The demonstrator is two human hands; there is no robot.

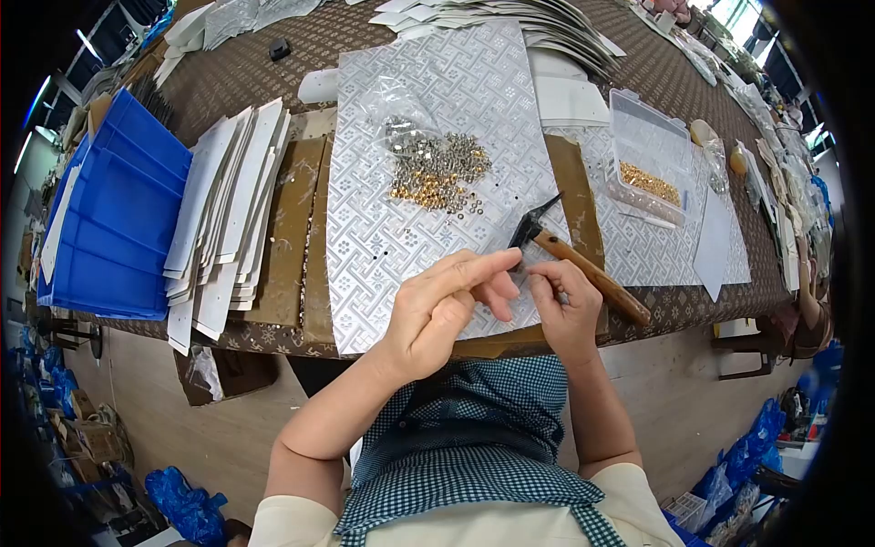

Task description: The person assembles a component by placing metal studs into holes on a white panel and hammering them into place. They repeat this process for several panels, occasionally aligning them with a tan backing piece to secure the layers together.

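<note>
Silver patterned sheet (437,164) lies flat on the worktop (237,68), its near edge at the worktop's front edge, directly before the person. Both hands work over that near edge, close together, fingertips almost meeting.

Left hand (447,305): fingers curled, index finger stretched toward the right hand, thumb tucked beneath. Fingertips pinched together; whatever sits between them is too small to make out.

Right hand (563,305): fingers bent inward, tips drawn together facing the left hand. Cannot tell whether it grips anything.

Wooden-handled hammer with dark metal head (570,260) lies on the sheet just behind the right hand, head pointing away from the person, handle running out to the right past the sheet's edge. Neither hand holds it.

Farther up the sheet, a loose heap of small silver and gold metal eyelets (437,173), partly spilling from a clear plastic bag (396,105).

Right of the sheet: clear plastic box (652,146) with gold eyelets inside. Left of it: brown cardboard strips (292,228), then a fanned stack of white card pieces (223,201), then blue plastic bins (118,210) at the worktop's left edge. More white pieces (510,14) fanned at the far end.
</note>
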